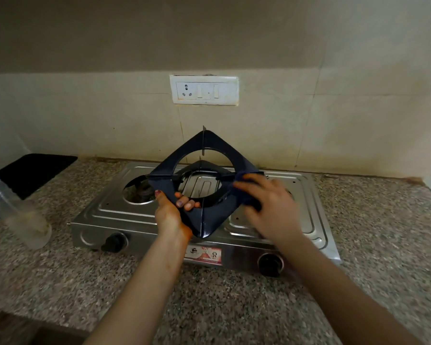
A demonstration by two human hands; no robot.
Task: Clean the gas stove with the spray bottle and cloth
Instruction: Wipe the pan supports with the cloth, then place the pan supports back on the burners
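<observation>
The left hand point(171, 210) grips the dark pan stand point(164, 178) above the gas stove point(125, 215). The right hand point(269, 207) holds the cloth point(245, 177) on its edge. The spray bottle point(18, 212) stands beside the stove. I think the top is left to wipe

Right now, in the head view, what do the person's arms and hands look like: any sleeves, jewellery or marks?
The left forearm and right forearm are bare to the frame edge: no sleeves, watch or bangles show. The left hand has dark-painted nails and an orange-brown stain along its heel and wrist. The right hand is motion-blurred; no ring can be made out on it.
</observation>
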